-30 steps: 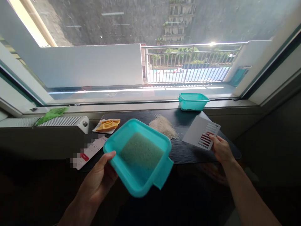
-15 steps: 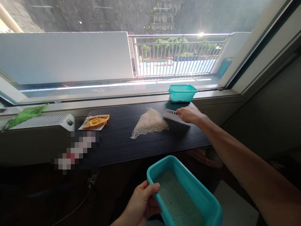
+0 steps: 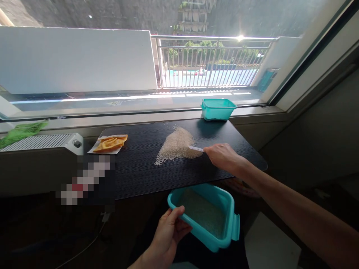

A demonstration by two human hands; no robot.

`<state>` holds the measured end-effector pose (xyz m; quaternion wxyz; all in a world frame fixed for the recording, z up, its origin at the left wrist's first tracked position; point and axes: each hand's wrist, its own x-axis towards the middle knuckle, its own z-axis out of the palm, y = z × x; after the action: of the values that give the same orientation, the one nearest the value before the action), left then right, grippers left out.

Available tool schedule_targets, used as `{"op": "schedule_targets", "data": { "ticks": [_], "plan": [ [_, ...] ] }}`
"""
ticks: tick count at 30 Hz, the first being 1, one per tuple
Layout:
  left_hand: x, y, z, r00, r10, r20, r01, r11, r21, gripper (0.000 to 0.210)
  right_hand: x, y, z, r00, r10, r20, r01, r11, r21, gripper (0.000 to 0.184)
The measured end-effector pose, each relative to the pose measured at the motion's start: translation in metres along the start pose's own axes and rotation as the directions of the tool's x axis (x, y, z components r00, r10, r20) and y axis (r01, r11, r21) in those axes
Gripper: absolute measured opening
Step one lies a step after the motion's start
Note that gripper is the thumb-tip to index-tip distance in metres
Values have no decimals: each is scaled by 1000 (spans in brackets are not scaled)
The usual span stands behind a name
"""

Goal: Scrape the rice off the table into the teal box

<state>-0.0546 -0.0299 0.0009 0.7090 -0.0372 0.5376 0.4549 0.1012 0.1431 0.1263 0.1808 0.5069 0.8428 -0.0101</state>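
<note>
My left hand [image 3: 171, 228] grips the left rim of a turquoise plastic container [image 3: 228, 220], thumb over the edge and fingers underneath. It is held just below the table's front edge, and a dim, grainy layer covers its bottom. In my closed right hand [image 3: 223, 155] is a flat, white slotted plastic scraper [image 3: 195, 148], seen nearly edge-on. The scraper's tip meets the right side of a pile of white rice [image 3: 176, 144] on the dark table [image 3: 140, 175]. My right fingers' undersides are hidden.
A second turquoise container [image 3: 218, 110] stands at the table's back right, by the window. Yellow-orange food pieces [image 3: 110, 143] lie on white paper at the left. Beyond the table's left end is a white heater [image 3: 42, 157] with a green cloth [image 3: 24, 132] on it.
My right hand has brought the scraper nearer and leftward to the rice and turned it edge-on. My left hand has raised the container towards the table edge and turned it.
</note>
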Motion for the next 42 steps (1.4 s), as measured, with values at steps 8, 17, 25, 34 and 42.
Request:
{"op": "schedule_targets", "data": {
  "ticks": [8, 17, 25, 34, 42],
  "plan": [
    [3, -3, 3, 1000, 1, 15, -1, 1000, -9, 11, -25, -20, 1, 998, -56, 34, 56, 998, -6, 30],
    [6, -1, 4, 1000, -8, 1, 8, 998, -65, 11, -51, -31, -5, 995, -95, 32, 95, 995, 19, 24],
    [5, 2, -2, 1000, -4, -12, 2, 992, -127, 16, 14, -31, -30, 985, -108, -132, 102, 994, -49, 31],
    [6, 7, -9, 999, 18, -31, -23, 985, -172, 14, 33, -55, -30, 976, -208, -61, 205, 977, -51, 29],
    [5, 9, -13, 999, 8, -33, -14, 983, -183, 14, -12, -74, -30, 968, -250, 15, 250, 968, 0, 24]
  ]
}}
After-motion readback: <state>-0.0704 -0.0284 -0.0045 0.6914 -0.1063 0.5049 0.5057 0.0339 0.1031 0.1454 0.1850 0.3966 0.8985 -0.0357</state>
